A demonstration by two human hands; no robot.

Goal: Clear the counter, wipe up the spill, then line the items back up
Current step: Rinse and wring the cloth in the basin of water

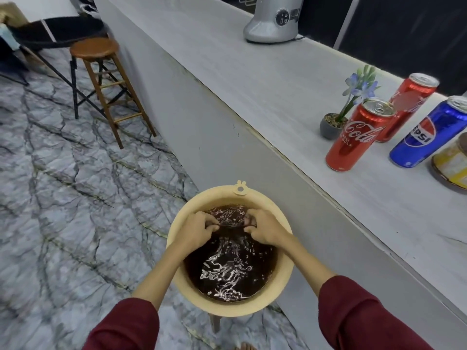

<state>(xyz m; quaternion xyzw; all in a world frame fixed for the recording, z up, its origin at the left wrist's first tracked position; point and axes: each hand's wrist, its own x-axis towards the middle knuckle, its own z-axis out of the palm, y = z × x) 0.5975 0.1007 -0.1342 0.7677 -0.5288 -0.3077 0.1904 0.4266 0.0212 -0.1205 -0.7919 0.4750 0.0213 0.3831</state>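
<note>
Both hands (199, 231) (265, 229) grip perhaps a dark cloth (231, 224) in the basin (177, 238) beside the counter (252, 79).

Basin (177, 231) on floor (75, 185) before counter (252, 79), both hands (195, 229) in basin, cans (356, 135) right on counter, plant (333, 122) behind near can, appliance (273, 21) far along counter, stool (101, 72) left.

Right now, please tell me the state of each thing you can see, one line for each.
Basin: holds dark, rippling water.
Cloth: wet, stretched between both hands.
Left hand: shut on cloth.
Right hand: shut on cloth.
Front Coca-Cola can: upright, tab unlifted.
Back Coca-Cola can: upright.
Pepsi can: upright.
Flower pot: upright on counter.
Stool: standing, unoccupied.
</note>
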